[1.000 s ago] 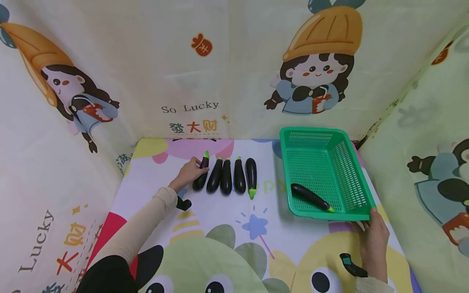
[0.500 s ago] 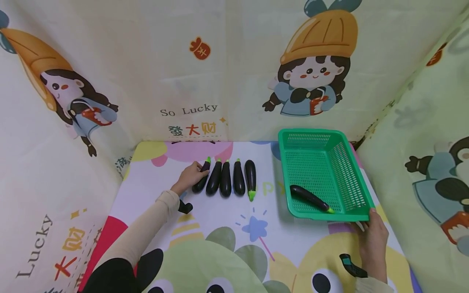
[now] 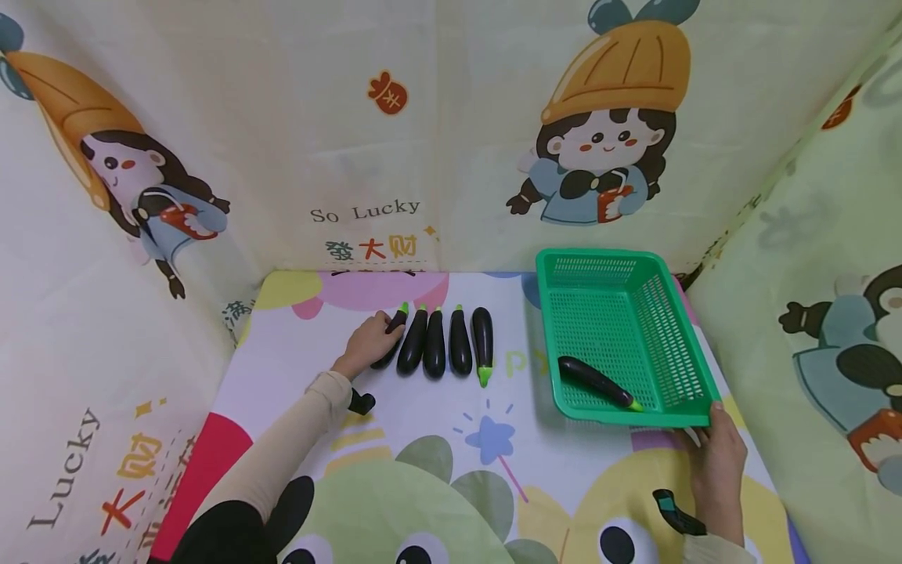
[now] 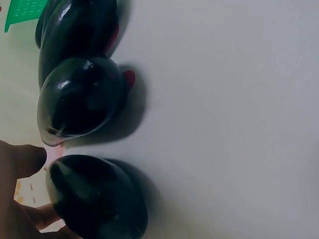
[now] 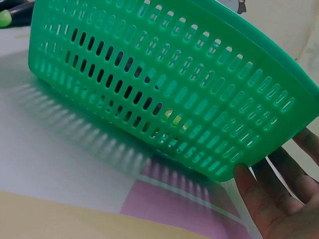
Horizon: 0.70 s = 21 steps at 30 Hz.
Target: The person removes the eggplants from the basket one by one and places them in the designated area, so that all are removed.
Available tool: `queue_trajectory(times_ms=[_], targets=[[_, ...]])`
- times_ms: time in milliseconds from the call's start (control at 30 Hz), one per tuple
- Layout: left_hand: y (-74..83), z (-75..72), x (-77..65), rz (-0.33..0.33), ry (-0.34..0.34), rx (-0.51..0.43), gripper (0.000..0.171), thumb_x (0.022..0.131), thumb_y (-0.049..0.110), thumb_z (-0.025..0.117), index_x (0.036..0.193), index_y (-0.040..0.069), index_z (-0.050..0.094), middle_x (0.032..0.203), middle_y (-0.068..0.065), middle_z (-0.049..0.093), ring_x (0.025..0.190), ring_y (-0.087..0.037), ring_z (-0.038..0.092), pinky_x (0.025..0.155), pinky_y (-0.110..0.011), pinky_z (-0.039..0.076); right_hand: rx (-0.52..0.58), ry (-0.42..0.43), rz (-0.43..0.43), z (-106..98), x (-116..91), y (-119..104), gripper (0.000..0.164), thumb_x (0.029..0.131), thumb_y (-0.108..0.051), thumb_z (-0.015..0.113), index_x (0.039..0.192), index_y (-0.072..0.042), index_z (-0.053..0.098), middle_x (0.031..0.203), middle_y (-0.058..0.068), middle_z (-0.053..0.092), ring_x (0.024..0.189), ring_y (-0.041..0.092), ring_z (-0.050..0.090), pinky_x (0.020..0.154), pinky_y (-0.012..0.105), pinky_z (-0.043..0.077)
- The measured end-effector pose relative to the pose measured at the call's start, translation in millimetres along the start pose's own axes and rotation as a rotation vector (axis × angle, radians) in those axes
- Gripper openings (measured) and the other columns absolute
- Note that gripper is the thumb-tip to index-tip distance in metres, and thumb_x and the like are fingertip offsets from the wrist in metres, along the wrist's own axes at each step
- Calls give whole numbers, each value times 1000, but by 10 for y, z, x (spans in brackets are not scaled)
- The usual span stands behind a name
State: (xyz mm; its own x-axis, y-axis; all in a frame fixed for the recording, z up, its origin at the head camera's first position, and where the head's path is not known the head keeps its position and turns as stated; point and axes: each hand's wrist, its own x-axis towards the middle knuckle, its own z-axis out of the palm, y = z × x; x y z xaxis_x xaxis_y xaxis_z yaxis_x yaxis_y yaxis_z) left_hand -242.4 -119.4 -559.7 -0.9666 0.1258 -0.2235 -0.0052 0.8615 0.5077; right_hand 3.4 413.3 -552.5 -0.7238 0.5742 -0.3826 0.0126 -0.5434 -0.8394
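At the left end of a row of dark eggplants on the table, my left hand (image 3: pixel 369 342) holds the leftmost eggplant (image 3: pixel 399 319), which leans with its green stem toward the back right. The left wrist view shows this eggplant's (image 4: pixel 97 196) round end, with the thumb and fingers beside it. Its neighbour (image 3: pixel 412 342) lies just to the right. On the other side, my right hand (image 3: pixel 720 462) grips the near right corner of a green plastic basket (image 3: pixel 546 329). From the right wrist, fingers (image 5: pixel 254 194) touch the basket's lower corner. One eggplant (image 3: pixel 597 382) lies inside it.
More eggplants stand in the row: two in the middle (image 3: pixel 434 345) (image 3: pixel 460 341) and, at the right end, one with its stem toward me (image 3: pixel 483 337). A cartoon-printed cloth (image 3: pixel 486 157) hangs behind the table (image 3: pixel 423 415), with side cloths left and right.
My left hand has shifted slightly to the right, and the eggplant in it has tilted further toward its neighbour. My right hand and the basket stay in place.
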Motion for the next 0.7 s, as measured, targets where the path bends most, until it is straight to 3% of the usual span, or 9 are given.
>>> queue_trajectory(times_ms=[200,333,533,700], targets=[[58,-1,-70,-15,54,66,52,106,44,51,133,0,57,122,-24,63,109,-41,63,91,-56,53,11,-20,1,-8,-10,-8,33,106,-34,60,134,-19,68,111,-6,74,102,5,69,77,22,60],[122,-22,-127,15,99,173,56,106,42,51,141,-1,54,130,-27,60,118,-46,60,93,-61,53,-1,-11,4,5,0,-13,34,106,-35,60,135,-19,68,111,-7,74,102,5,68,77,22,60],[268,-84,-208,142,202,376,49,104,38,57,134,-1,57,123,-27,62,113,-46,60,89,-60,54,-2,11,4,2,3,-11,37,106,-35,60,138,-18,67,111,-7,74,103,5,68,77,22,60],[386,-112,-269,303,291,480,39,102,35,62,123,2,64,114,-22,64,107,-42,60,84,-57,54,21,-26,-15,-9,-9,1,34,107,-32,59,136,-16,68,109,-5,75,100,6,70,78,23,60]])
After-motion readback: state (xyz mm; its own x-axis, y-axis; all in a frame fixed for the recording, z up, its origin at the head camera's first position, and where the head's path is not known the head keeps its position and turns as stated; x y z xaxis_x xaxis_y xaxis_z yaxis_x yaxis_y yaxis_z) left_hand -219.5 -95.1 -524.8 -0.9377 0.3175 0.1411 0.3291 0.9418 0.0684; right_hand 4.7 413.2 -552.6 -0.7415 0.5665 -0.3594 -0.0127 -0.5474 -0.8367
